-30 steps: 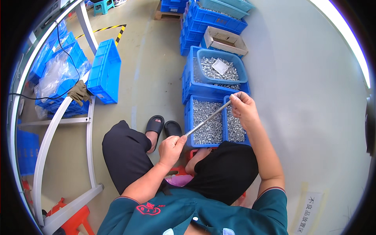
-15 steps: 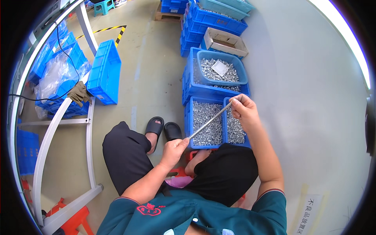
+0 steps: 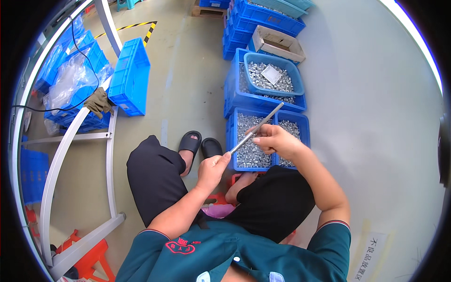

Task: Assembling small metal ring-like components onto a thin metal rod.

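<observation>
A slim silver metal rod (image 3: 271,113) slants up and to the right in front of me. My left hand (image 3: 211,171) is closed round its lower end, thumb along the top. My right hand (image 3: 275,141) pinches it near the middle between thumb and fingers; whether a small part sits under those fingertips is hidden. The rod's upper end sticks out free beyond my right hand. Beneath it stands a blue divided crate (image 3: 229,141) with many small shiny metal pieces (image 3: 251,155) in both compartments. My right hand hovers over the divider side.
Behind the crate is another blue crate (image 3: 231,94) carrying a light blue basket (image 3: 300,82) of metal pieces with a white card. A white box (image 3: 291,48) and stacked crates stand farther back. On the left are a metal frame (image 3: 56,164), an upright blue crate (image 3: 127,84) and bagged crates.
My right hand has slid down from the rod's upper end to about its middle, leaving that end bare. The left hand keeps its grip. The whole view has shifted slightly.
</observation>
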Motion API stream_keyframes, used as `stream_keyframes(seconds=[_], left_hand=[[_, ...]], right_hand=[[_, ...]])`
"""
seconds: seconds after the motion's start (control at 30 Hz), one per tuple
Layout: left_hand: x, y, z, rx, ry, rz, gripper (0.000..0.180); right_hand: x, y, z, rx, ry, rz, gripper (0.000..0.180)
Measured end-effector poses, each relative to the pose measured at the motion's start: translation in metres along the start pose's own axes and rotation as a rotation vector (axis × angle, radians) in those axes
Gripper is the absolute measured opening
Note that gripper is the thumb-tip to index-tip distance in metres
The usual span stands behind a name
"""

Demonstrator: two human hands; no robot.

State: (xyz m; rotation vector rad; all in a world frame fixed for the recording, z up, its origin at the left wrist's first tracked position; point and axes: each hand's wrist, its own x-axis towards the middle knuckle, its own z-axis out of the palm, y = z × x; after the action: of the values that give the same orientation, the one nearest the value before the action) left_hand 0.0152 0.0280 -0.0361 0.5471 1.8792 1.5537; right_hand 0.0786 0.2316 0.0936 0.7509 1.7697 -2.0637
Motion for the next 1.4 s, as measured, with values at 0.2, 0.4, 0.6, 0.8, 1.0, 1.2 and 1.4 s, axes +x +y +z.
stream_keyframes(seconds=[0.2, 0.4, 0.6, 0.8, 1.0, 1.2, 1.4], left_hand=[[0.001, -0.002, 0.0, 0.016, 0.035, -0.016, 0.056], [-0.003, 0.002, -0.003, 0.106, 0.011, -0.037, 0.056], [-0.008, 0.009, -0.006, 0.238, -0.017, 0.035, 0.053], [-0.008, 0.011, -0.006, 0.298, -0.013, 0.098, 0.051], [-0.008, 0.007, -0.006, 0.269, 0.01, 0.125, 0.049], [-0.008, 0.003, -0.008, 0.251, 0.035, 0.124, 0.051], [-0.009, 0.0, -0.005, 0.231, 0.007, 0.099, 0.055]], right_hand=[[-0.005, 0.008, -0.043, 0.338, 0.152, 0.015, 0.014], [-0.009, 0.011, -0.066, 0.598, 0.16, -0.162, 0.024], [-0.013, 0.008, -0.07, 0.752, 0.176, -0.227, 0.024], [-0.018, 0.007, -0.073, 0.728, 0.065, -0.291, 0.018], [-0.013, 0.009, -0.067, 0.698, -0.082, -0.242, 0.019], [-0.017, -0.002, -0.051, 0.505, 0.059, -0.241, 0.018], [-0.018, -0.004, -0.047, 0.447, 0.094, -0.239, 0.019]])
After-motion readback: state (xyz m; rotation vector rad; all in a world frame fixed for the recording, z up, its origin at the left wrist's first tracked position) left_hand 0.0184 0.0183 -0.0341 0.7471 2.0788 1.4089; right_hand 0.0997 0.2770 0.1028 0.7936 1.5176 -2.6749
